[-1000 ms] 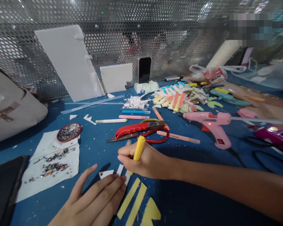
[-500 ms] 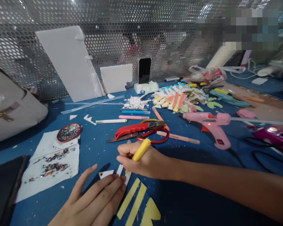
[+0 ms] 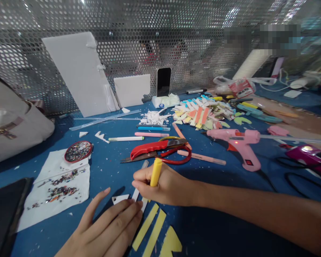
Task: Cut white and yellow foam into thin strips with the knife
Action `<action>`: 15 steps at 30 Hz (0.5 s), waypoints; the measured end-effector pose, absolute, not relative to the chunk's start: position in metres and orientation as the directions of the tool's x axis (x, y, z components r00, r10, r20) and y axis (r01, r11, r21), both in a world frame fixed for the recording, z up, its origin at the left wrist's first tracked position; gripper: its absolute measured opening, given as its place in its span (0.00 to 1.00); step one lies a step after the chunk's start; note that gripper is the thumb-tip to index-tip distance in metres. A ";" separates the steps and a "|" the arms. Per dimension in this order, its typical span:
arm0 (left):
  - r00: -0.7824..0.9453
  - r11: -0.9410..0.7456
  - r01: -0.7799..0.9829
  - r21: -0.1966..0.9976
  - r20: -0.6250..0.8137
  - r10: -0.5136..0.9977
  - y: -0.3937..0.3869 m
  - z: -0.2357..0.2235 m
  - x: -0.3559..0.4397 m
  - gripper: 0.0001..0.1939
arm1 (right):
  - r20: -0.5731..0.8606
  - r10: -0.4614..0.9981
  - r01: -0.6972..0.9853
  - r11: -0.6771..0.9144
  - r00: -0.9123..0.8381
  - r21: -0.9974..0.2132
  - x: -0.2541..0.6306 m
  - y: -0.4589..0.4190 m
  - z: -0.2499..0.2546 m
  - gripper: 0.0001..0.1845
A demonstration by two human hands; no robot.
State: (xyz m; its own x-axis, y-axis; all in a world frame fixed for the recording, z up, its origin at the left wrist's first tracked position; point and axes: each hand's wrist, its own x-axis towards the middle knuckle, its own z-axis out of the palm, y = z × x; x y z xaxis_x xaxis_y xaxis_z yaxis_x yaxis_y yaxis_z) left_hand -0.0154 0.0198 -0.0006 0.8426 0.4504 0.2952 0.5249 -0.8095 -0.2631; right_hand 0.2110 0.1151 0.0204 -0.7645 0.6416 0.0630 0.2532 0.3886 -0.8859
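My right hand (image 3: 171, 185) is closed around a yellow marker (image 3: 156, 173), held near upright with its lower end hidden behind the fingers. Below it lies a narrow foam strip (image 3: 144, 205), partly yellow. My left hand (image 3: 109, 226) rests flat with fingers stretched out, its fingertips on the lower ends of this strip and a white strip (image 3: 135, 194) beside it. A white triangular piece (image 3: 119, 198) with a small hole shows above the left fingers. Two yellow strips (image 3: 146, 226) and a notched yellow piece (image 3: 171, 242) lie to the right of that hand.
Red-handled scissors (image 3: 149, 149) lie just beyond my right hand, among several pens. A pink glue gun (image 3: 235, 137) with a lit light is at right. Coloured offcuts (image 3: 203, 112) are heaped behind. Beads lie on paper (image 3: 80, 191) at left, near a dark tablet (image 3: 8, 210).
My right hand has shifted slightly, and the yellow marker has swung from leaning right to nearly upright. More of the white strip's upper end shows. My left hand stays put.
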 end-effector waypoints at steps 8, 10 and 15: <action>0.835 -0.805 0.535 -0.255 0.306 0.458 0.019 0.001 -0.014 0.17 | 0.058 0.656 0.256 0.374 -0.753 -0.891 0.210 0.115 0.020 0.21; 0.835 -0.807 0.534 -0.252 0.306 0.457 0.019 0.001 -0.014 0.18 | 0.062 0.660 0.258 0.375 -0.749 -0.890 0.210 0.115 0.019 0.21; 0.826 -0.804 0.547 -0.231 0.303 0.475 0.019 0.003 -0.013 0.18 | 0.080 0.667 0.258 0.393 -0.741 -0.883 0.210 0.117 0.015 0.21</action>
State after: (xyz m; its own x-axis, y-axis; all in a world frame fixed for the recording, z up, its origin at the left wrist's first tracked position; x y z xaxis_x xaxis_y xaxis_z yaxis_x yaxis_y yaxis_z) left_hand -0.0125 0.0186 0.0027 0.8262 0.4749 0.3029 0.5472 -0.8044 -0.2313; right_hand 0.2096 0.1167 0.0151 -0.7410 0.6667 0.0798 0.2583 0.3928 -0.8826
